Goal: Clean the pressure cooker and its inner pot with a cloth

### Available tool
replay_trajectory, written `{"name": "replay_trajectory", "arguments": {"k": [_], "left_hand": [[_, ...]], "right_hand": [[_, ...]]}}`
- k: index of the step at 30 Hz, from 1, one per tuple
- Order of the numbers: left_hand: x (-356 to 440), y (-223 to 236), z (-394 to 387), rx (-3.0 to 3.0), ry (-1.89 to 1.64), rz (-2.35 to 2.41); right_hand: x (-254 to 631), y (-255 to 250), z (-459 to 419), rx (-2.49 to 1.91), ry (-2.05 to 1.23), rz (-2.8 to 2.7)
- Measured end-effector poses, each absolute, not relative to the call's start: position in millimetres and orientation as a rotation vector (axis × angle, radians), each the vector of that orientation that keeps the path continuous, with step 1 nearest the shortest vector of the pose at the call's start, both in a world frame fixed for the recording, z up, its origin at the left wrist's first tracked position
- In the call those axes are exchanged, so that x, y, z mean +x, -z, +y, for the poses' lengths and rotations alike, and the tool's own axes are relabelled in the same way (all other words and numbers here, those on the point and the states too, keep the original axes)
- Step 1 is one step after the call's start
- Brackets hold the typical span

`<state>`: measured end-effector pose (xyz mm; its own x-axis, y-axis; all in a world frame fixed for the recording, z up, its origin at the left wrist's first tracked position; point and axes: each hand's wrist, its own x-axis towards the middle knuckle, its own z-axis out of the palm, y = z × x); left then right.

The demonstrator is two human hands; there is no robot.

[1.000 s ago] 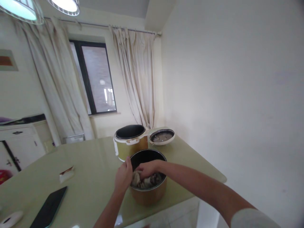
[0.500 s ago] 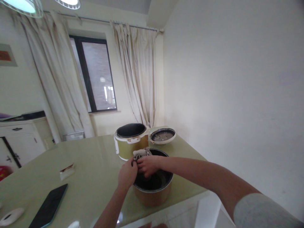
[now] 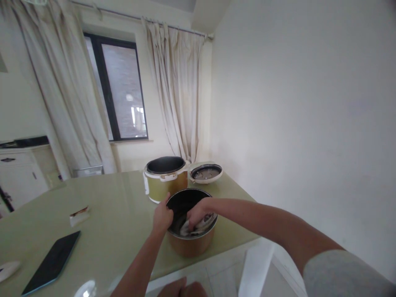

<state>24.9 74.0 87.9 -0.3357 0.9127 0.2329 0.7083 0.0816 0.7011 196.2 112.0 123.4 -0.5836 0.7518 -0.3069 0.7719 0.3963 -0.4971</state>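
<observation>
A copper-coloured inner pot with a dark inside stands near the table's front right edge. My left hand grips its left rim, fingers closed on it. My right hand reaches down inside the pot and presses a grey-white cloth against the inner wall, fingers closed on it. Just behind the pot stands the green-gold rice cooker body, open, with its lid lying beside it on the right.
The pale green table carries a dark phone at the front left, a small packet, and a white object at the far left edge. A white wall runs along the right; curtains and a window stand behind.
The cloth, lifted to the pot's rim half a second ago, is back down inside the pot under my right hand. My left hand stays on the rim. The view has shifted slightly.
</observation>
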Motion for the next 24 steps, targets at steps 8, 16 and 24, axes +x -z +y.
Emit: {"name": "replay_trajectory", "arguments": {"k": [8,16,24], "left_hand": [[21.0,-88.2,76.4,1.471,-1.291,1.933],[20.1,-91.6,70.1,1.576,-1.187,2.006],[25.4,-105.7,58.4,1.683,-0.984,2.129]], "right_hand": [[167.1,-127.4,87.4,1.549,0.971,2.726],[212.4,-126.6,99.9,0.958,0.362,2.625],[177.0,-126.1,112.6,1.164,0.014,2.767]]}}
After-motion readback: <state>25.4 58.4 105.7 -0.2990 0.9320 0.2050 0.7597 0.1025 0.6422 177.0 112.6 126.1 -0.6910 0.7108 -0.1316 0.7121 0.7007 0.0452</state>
